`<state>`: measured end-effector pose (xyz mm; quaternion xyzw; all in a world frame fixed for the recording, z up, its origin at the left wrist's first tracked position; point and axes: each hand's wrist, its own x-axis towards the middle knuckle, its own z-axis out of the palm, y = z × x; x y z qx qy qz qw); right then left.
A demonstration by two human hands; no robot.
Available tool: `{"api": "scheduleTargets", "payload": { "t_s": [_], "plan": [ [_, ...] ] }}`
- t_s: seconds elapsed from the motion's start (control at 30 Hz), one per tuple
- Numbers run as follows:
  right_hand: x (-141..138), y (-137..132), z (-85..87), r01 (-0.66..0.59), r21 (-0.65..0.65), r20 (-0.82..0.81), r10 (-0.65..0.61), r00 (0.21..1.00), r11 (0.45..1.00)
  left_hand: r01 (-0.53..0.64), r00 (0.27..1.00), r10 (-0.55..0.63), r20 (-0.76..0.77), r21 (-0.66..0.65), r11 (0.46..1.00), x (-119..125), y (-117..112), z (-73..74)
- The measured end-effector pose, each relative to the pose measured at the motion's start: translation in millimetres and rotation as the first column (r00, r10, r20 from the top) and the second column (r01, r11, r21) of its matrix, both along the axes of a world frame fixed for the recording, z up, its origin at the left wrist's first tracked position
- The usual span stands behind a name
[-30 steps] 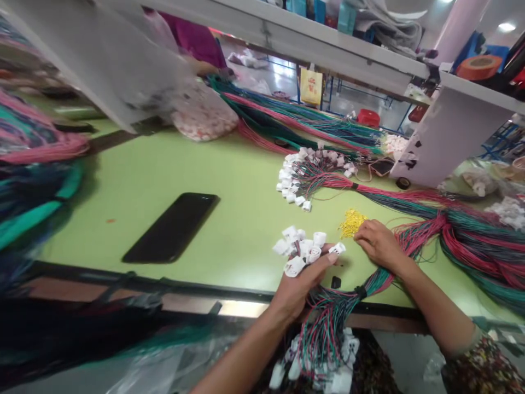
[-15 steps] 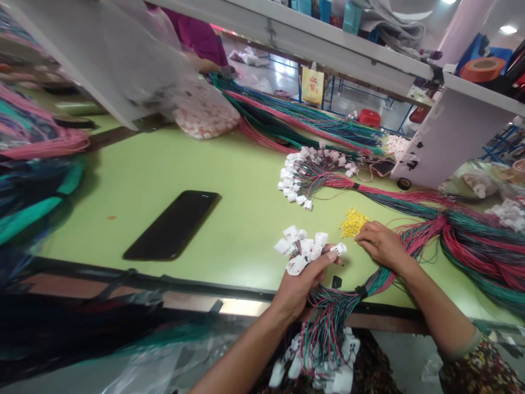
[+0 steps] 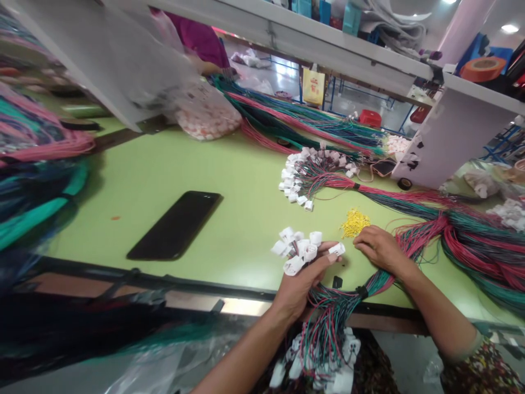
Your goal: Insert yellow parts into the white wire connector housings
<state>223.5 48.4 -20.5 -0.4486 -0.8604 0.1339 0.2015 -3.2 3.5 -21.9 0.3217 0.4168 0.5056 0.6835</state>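
My left hand [image 3: 303, 282] is closed around several white plastic connectors [image 3: 305, 249] with wires on them; one connector [image 3: 337, 249] sits out at the thumb and fingertips. Beside a pile of small yellow pieces [image 3: 355, 222], my right hand [image 3: 380, 249] has its fingers drawn together near the green tabletop. Whatever lies between those fingertips is hidden. A tied bundle of red, green and dark wires [image 3: 334, 303] runs under my right forearm and hangs over the table's front edge, with white connectors [image 3: 342, 377] at its lower end.
A black phone [image 3: 175, 225] lies left on the green table [image 3: 241, 175]. Behind my hands is another wire bundle with white connectors [image 3: 297, 175]. Farther back are a plastic bag of small pieces [image 3: 209, 117] and a person's purple sleeve [image 3: 200, 35]. A shelf [image 3: 328, 52] spans above.
The connector at my left thumb has turned slightly and the others have shifted a little left. My right hand stays beside the yellow pile, nearly unmoved. The view has shifted slightly.
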Motion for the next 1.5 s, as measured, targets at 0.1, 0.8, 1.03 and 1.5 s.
{"api": "scheduleTargets", "payload": {
  "t_s": [0.1, 0.8, 1.03, 1.5],
  "plan": [
    [-13, -11, 15.2, 0.058, -0.085, -0.238, -0.077, 0.968, 0.995, -0.010, 1.000, 0.010, -0.023, 0.012, 1.000, 1, -1, -0.4],
    [-43, -55, 54.9, -0.012, 0.286, -0.223, 0.079, 0.972, 0.958, 0.015, 0.976, 0.041, -0.215, 0.253, 0.967, -1, -7, -2.4],
    [-44, -53, 51.8, 0.001, 0.219, -0.312, 0.069, 0.947, 0.976, -0.012, 0.984, 0.049, -0.171, 0.211, 0.977, 0, -7, -1.3],
    [-47, -51, 50.0, 0.071, -0.033, -0.554, -0.078, 0.829, 0.997, 0.009, 0.976, 0.038, -0.216, 0.212, 0.977, 2, -7, 8.9]
  ]
}}
